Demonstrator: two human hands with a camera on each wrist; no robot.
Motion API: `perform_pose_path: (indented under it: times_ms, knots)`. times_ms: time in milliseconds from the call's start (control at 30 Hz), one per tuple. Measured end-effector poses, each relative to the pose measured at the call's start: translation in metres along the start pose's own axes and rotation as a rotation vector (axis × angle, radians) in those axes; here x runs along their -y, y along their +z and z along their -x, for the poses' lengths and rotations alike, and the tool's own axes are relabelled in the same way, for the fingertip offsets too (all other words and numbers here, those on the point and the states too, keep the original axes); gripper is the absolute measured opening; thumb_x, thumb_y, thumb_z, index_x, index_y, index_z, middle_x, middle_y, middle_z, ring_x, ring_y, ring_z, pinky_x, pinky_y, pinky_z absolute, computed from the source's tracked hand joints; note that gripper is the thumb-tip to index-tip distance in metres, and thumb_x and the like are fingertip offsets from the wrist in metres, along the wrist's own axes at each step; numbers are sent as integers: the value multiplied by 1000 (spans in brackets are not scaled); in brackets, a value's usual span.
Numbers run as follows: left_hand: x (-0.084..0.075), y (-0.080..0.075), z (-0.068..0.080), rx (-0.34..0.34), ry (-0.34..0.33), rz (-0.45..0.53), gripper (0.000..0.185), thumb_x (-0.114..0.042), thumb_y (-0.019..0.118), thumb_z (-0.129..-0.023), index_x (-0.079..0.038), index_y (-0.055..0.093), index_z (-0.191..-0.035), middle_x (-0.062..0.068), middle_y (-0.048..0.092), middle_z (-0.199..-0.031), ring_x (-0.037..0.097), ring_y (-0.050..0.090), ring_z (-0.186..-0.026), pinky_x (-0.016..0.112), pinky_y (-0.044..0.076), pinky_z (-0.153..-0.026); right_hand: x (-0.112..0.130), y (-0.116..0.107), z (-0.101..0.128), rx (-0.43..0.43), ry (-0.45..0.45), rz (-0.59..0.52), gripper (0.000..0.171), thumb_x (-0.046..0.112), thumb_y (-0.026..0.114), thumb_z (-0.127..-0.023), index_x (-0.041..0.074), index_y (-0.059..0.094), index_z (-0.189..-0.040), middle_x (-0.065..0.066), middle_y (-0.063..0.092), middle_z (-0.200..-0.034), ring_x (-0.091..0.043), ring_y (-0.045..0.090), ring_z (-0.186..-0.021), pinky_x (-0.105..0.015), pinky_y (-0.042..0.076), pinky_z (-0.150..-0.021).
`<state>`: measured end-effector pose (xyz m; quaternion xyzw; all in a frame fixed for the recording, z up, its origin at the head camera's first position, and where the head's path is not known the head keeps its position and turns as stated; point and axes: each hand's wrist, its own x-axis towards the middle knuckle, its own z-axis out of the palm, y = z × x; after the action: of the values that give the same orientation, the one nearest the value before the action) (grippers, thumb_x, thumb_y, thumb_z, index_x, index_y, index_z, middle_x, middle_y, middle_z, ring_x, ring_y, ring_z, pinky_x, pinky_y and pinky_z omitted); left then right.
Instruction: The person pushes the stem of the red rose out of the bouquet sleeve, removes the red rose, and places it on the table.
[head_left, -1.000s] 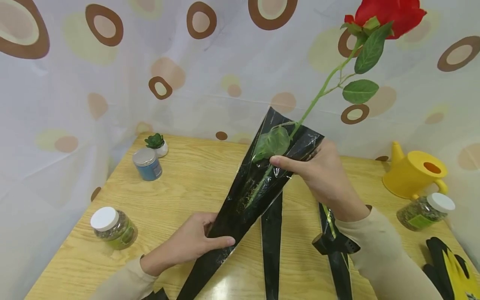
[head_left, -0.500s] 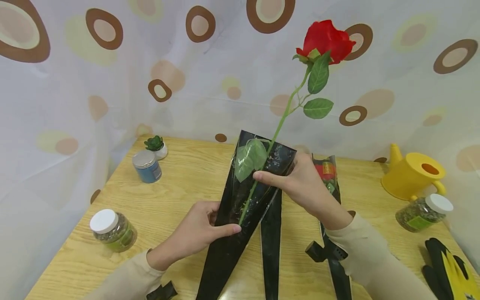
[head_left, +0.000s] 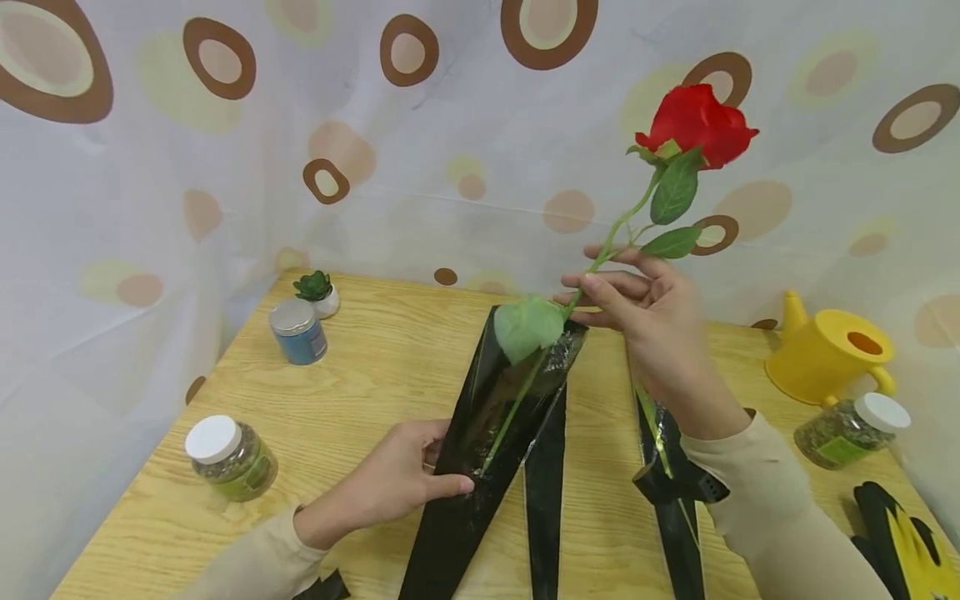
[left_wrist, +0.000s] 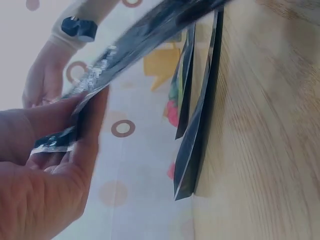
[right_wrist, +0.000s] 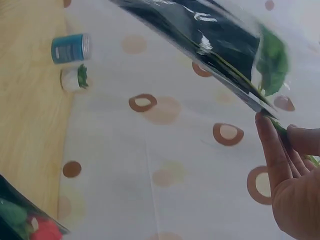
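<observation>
A red artificial rose (head_left: 697, 125) on a green stem stands slanted, its lower stem inside a black and clear cone sleeve (head_left: 498, 417) that lies over the wooden table (head_left: 360, 375). My left hand (head_left: 405, 479) grips the sleeve at its middle, thumb on top; the left wrist view shows the sleeve (left_wrist: 125, 55) pinched between thumb and fingers. My right hand (head_left: 637, 300) pinches the stem just above the sleeve's mouth, beside a large leaf (head_left: 528, 327). The right wrist view shows those fingers (right_wrist: 272, 155) at the sleeve's (right_wrist: 210, 35) rim.
More black sleeves (head_left: 543, 483) lie flat on the table, one with a rose under my right forearm (head_left: 663, 442). Two white-capped jars (head_left: 228, 458) (head_left: 851, 425), a blue tin (head_left: 298, 331), a small succulent pot (head_left: 315, 290), a yellow watering can (head_left: 832, 346) and yellow-black gloves (head_left: 900, 533) ring the table. A spotted curtain hangs behind.
My right hand let go of the sleeve's rim and moved up onto the stem. The rose has sunk lower and the sleeve has dropped closer to the table.
</observation>
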<state>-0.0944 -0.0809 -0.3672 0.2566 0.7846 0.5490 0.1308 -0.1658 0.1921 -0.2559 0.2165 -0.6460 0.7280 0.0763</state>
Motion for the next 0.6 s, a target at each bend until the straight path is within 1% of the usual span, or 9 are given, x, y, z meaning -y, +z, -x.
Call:
perform_pose_path:
  times_ms: [33, 100, 133, 167, 267, 367, 400, 533, 600]
  knots:
    - [1, 0, 1, 22, -3, 8, 45, -3, 77, -86, -5, 63, -128, -3, 67, -87, 6, 60, -71, 23, 50, -65, 0, -3, -1, -12, -16, -43, 30, -2, 65, -94, -5, 58, -123, -18, 72, -102, -28, 71, -86, -40, 56, -76]
    - [2, -1, 2, 45, -7, 29, 47, 3, 74, -86, -1, 59, -130, 3, 69, -102, 11, 66, -85, 26, 54, -71, 2, -11, -4, -37, -50, -118, 29, -6, 64, -93, -8, 58, -121, -18, 72, -98, -27, 72, -81, -41, 56, -73]
    - [2, -2, 2, 50, -8, 39, 48, 5, 73, -86, 0, 58, -132, 5, 69, -104, 13, 67, -89, 27, 55, -73, 5, -15, -5, -53, -60, -146, 29, -7, 64, -92, -8, 58, -120, -18, 72, -96, -26, 72, -79, -41, 56, -73]
    - [3, -3, 2, 49, -9, 48, 49, 6, 73, -86, 1, 57, -132, 7, 69, -106, 15, 68, -92, 28, 55, -74, 7, -20, -6, -73, -70, -174, 28, -8, 64, -92, -9, 57, -118, -18, 71, -99, -26, 72, -79, -41, 56, -72]
    - [4, -7, 2, 39, -14, 63, 53, 8, 71, -86, 3, 53, -136, 10, 68, -109, 17, 68, -93, 29, 56, -73, 18, -34, -10, -129, -91, -246, 34, -7, 66, -90, -12, 54, -121, -21, 70, -93, -30, 71, -78, -43, 54, -73]
    - [4, -9, 1, 37, -13, 70, 63, 9, 70, -87, 3, 44, -144, 11, 67, -113, 17, 67, -95, 29, 56, -73, 29, -49, -11, -202, -128, -349, 38, -10, 65, -89, -14, 50, -123, -27, 68, -99, -35, 71, -78, -46, 53, -73]
    - [4, -9, 1, 37, -11, 68, 65, 9, 70, -87, 3, 42, -146, 11, 67, -113, 17, 67, -95, 29, 55, -73, 33, -54, -12, -229, -145, -381, 40, -11, 65, -88, -15, 50, -126, -28, 68, -95, -37, 70, -78, -46, 53, -73]
    - [8, -13, -1, 29, -43, 56, 74, 4, 71, -88, 4, 31, -151, 14, 63, -121, 20, 64, -96, 30, 54, -70, 45, -76, -12, -370, -257, -425, 44, -9, 64, -88, -11, 51, -130, -35, 62, -111, -40, 69, -82, -45, 55, -74]
    - [11, -18, -1, 2, -90, 35, 80, -1, 73, -89, 4, 25, -153, 17, 58, -127, 24, 62, -103, 36, 54, -76, 49, -86, -14, -455, -304, -436, 46, -9, 66, -87, -9, 51, -131, -36, 60, -115, -42, 68, -85, -44, 54, -76]
